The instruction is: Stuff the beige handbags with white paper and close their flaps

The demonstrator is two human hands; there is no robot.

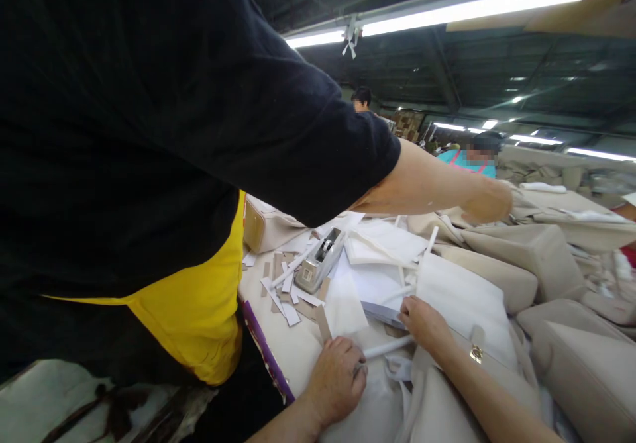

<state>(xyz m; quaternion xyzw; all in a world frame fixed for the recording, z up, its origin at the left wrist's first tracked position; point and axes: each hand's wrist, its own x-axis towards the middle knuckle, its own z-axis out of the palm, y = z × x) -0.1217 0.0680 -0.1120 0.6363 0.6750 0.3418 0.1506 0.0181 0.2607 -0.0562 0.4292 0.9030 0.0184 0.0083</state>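
Observation:
My left hand (338, 378) is curled closed above the pale table. One end of a white tube-like piece (387, 347) meets its thumb side, and a narrow grey-brown card strip (322, 324) touches its fingers. What lies inside the fist is hidden. My right hand (427, 324) is closed at the left edge of a beige handbag (489, 367) that has a gold clasp. A white protective sheet (460, 291) covers the bag's upper part. Beside my right fingers lie white sheets (355, 284) and another white tube-like piece.
At left, a co-worker in black shirt (209, 112) and yellow apron (199, 310) reaches an arm (432, 178) across above the table. A tape dispenser (320, 261) stands among loose card strips (285, 297). Several beige bags (527, 257) crowd the right. Another person in blue (464, 159) is beyond.

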